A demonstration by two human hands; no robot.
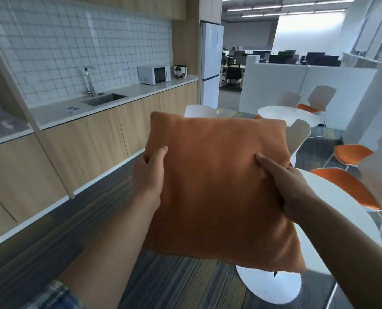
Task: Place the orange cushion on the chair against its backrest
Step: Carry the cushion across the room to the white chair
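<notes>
Mid-frame, the left hand (149, 175) and right hand (284, 186) pinch the orange cushion (216, 188) by its 2 sides, aloft.

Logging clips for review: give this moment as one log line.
stage: carrying | cushion: held up, both sides | left hand: gripping | right hand: gripping | chair: not reached

Single head-worn wide-angle view, facing forward-down, close on raised arms; kitchenette left, tables right.

White microwave (154, 75) on countertop (118, 101), steel sink (104, 99) — fridge (211, 63) beyond
</notes>
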